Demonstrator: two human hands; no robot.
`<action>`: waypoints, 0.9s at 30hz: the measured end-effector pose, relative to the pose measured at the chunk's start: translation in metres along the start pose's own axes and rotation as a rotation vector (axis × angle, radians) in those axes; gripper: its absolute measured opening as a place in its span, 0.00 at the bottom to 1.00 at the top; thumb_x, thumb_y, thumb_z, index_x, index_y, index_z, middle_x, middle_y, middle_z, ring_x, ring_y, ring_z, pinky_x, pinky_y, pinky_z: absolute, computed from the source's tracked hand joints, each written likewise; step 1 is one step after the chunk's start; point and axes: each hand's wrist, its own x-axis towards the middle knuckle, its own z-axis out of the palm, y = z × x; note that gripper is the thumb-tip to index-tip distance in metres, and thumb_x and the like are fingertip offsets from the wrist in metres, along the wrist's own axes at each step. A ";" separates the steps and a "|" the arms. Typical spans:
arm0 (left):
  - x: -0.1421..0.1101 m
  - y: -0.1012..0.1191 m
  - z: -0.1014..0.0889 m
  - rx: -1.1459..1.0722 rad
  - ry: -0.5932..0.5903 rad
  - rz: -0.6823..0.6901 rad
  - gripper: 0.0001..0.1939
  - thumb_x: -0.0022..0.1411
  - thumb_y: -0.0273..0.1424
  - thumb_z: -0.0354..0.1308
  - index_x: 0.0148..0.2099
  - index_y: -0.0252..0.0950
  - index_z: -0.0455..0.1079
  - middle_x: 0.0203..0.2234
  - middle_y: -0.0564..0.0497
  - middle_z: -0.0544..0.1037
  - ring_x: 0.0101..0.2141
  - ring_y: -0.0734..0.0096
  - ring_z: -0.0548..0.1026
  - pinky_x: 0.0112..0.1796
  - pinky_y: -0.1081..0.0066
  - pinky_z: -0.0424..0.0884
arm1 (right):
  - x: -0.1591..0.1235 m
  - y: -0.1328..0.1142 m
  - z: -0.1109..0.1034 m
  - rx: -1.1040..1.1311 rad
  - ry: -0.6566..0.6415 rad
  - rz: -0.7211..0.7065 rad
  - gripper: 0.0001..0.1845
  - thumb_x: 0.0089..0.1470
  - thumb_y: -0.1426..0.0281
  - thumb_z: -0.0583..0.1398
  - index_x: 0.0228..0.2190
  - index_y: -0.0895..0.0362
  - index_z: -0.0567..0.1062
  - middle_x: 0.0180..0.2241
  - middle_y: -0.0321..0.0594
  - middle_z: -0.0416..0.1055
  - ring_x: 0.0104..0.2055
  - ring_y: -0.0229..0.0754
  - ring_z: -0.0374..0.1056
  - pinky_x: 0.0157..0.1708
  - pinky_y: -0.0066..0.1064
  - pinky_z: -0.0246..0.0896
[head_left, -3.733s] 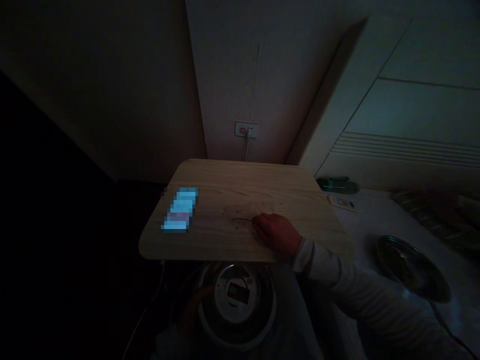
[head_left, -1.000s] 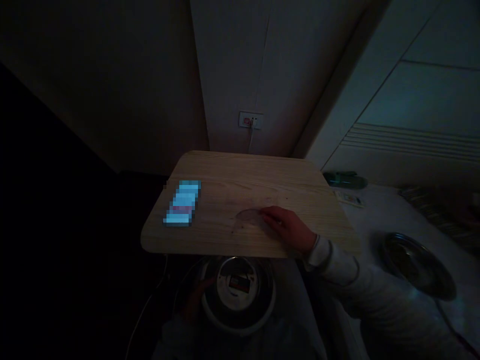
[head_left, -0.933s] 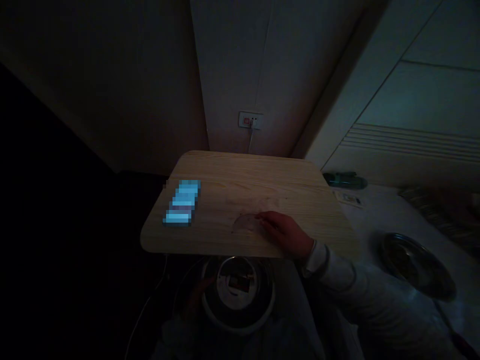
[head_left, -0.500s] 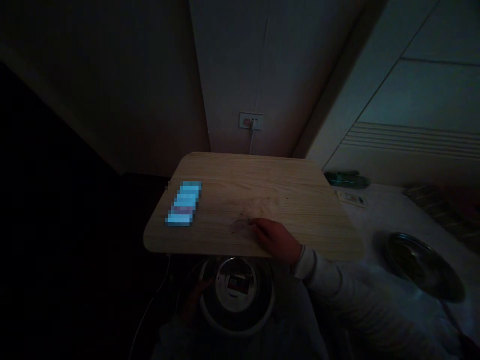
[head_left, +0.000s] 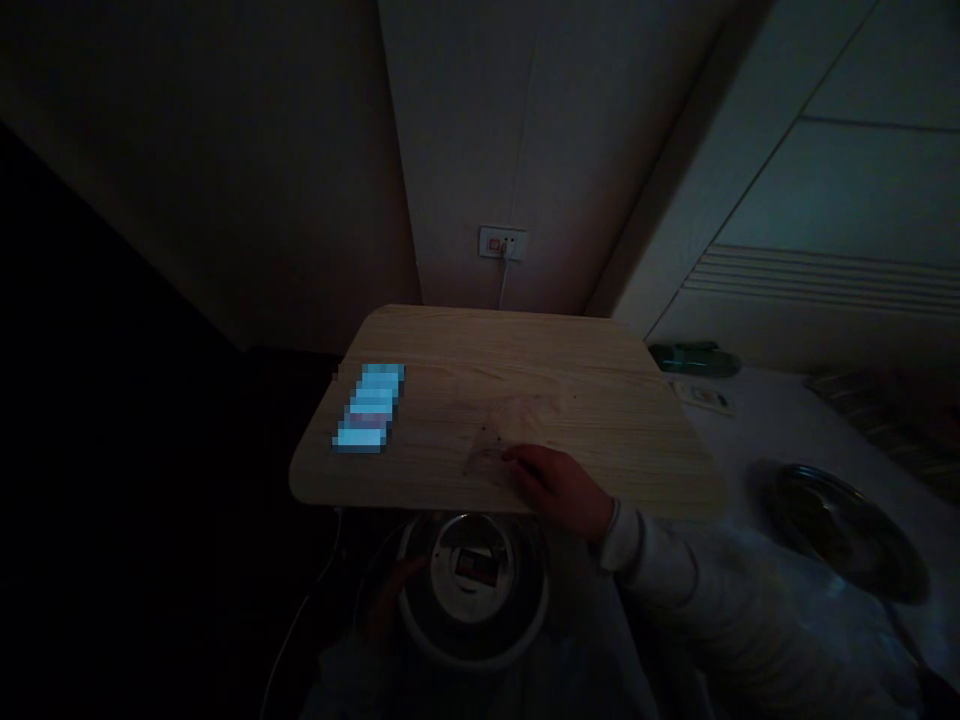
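My right hand point(head_left: 566, 488) rests low over the front part of a light wood-grain table point(head_left: 420, 340), thumb and fingertips pinched together. At those fingertips is a thin, clear plastic piece point(head_left: 510, 425), spread on the wood with a few small dark specks around it. Below the table's front edge sits a round white appliance point(head_left: 474, 655) with a shiny disc-shaped top and a dark rectangle in its middle. Against its left rim lies my left hand point(head_left: 390, 595), dim, with a finger stretched along the edge.
A lit phone point(head_left: 367, 410), blurred out, lies on the table's left. A wall socket point(head_left: 502, 243) with a plugged cable is behind. On the pale surface to the right are a green bottle point(head_left: 697, 360), a small card point(head_left: 703, 397) and a round metal tray point(head_left: 847, 530).
My right hand has shifted slightly right and toward me. The clear plastic piece has changed shape and lies more spread out. My left hand has hardly moved.
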 end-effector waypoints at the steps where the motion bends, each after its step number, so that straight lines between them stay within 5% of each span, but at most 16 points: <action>1: 0.001 -0.002 -0.001 -0.004 0.007 0.006 0.06 0.26 0.32 0.57 0.15 0.44 0.73 0.22 0.51 0.80 0.39 0.47 0.73 0.49 0.56 0.59 | -0.001 0.000 -0.001 0.004 0.006 -0.003 0.15 0.55 0.69 0.47 0.39 0.59 0.70 0.37 0.45 0.72 0.39 0.41 0.68 0.39 0.32 0.62; 8: 0.007 -0.012 -0.006 0.048 -0.030 0.051 0.06 0.29 0.34 0.58 0.18 0.45 0.74 0.27 0.53 0.81 0.40 0.52 0.73 0.48 0.61 0.61 | -0.009 -0.003 -0.001 0.060 0.022 0.018 0.15 0.55 0.69 0.47 0.37 0.59 0.70 0.35 0.44 0.72 0.37 0.39 0.68 0.38 0.31 0.62; 15: -0.002 0.007 0.002 0.045 -0.007 0.028 0.05 0.27 0.33 0.56 0.13 0.47 0.72 0.22 0.53 0.81 0.38 0.51 0.73 0.47 0.61 0.62 | -0.009 0.001 0.005 0.039 0.038 0.059 0.14 0.55 0.69 0.48 0.36 0.59 0.71 0.33 0.43 0.73 0.35 0.39 0.68 0.36 0.31 0.62; 27: 0.006 -0.004 -0.002 0.020 -0.055 -0.008 0.04 0.31 0.33 0.57 0.16 0.43 0.72 0.25 0.49 0.80 0.42 0.48 0.72 0.50 0.57 0.59 | 0.000 0.000 0.007 0.050 0.021 0.062 0.14 0.55 0.69 0.48 0.36 0.60 0.71 0.34 0.44 0.73 0.35 0.40 0.68 0.37 0.31 0.61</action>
